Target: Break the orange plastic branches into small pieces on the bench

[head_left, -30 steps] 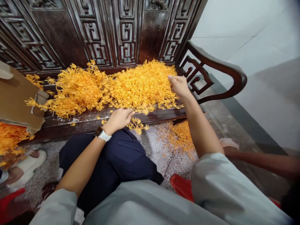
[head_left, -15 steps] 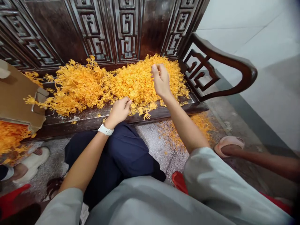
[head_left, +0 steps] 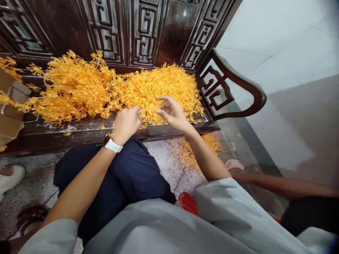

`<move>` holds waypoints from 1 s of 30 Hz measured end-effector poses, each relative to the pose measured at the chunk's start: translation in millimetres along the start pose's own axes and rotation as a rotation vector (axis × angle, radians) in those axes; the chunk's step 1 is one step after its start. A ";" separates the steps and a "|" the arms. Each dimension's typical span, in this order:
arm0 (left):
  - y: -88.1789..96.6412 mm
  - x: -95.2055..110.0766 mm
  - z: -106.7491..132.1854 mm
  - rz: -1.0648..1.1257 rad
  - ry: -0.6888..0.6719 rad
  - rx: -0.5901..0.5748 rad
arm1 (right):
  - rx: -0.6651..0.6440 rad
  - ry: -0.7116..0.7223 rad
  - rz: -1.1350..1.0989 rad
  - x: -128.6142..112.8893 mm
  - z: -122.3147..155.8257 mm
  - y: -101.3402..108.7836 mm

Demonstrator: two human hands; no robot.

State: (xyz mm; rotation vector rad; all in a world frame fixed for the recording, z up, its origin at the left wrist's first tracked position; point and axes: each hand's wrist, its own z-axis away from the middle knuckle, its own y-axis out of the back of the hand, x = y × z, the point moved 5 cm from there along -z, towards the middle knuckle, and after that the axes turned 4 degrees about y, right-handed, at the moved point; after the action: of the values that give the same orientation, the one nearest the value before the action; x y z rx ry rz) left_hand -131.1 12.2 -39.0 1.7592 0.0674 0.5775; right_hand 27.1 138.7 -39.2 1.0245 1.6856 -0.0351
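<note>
My left hand [head_left: 126, 121], with a watch [head_left: 112, 144] on its wrist, is closed in a pinch near the bench's front edge; what its fingertips hold, if anything, is hidden. Just to the right, my right hand [head_left: 172, 113] hovers over the pile with thumb and forefinger apart and nothing visible between them. Behind both hands lies a heap of small yellow-orange pieces [head_left: 161, 84], flower-like with thin stalks. A looser, taller heap of stalked pieces [head_left: 74, 88] spreads to the left. Both heaps rest on a dark wooden bench [head_left: 84, 135].
A cardboard box [head_left: 12, 130] with a metal handle stands at the left. The bench has a carved armrest [head_left: 254, 91] on the right. Orange bits [head_left: 188, 151] litter the floor below. Another person's leg [head_left: 275, 183] reaches in from the right, and a cream shoe [head_left: 12, 180] is at left.
My right hand has come down and left from above the heap to near my left hand, and its fingers have spread. The left hand stays pinched. The whole view has shifted.
</note>
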 end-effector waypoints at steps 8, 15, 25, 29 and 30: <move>7.6 -9.8 6.6 -0.044 -0.012 0.057 | 0.225 -0.131 0.809 57.1 -13.1 126.4; 0.1 -40.1 -14.1 0.280 0.005 0.091 | 0.383 -0.089 0.772 84.1 -25.6 167.4; -26.3 -22.3 -27.8 0.983 0.016 -0.157 | -0.102 -0.097 -0.183 25.8 -49.0 -8.3; -27.2 -27.1 -24.5 0.954 0.027 -0.169 | 0.005 -0.048 -0.181 17.0 -51.3 -24.6; -26.5 -28.3 -22.9 0.956 0.027 -0.166 | 0.047 -0.017 -0.144 21.9 -53.7 -17.5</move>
State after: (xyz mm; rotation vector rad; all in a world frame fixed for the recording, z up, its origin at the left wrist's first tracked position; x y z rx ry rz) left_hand -158.6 30.4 -69.8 1.5476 -0.8182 1.2423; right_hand -25.9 167.7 -43.7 0.9334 1.7479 -0.1777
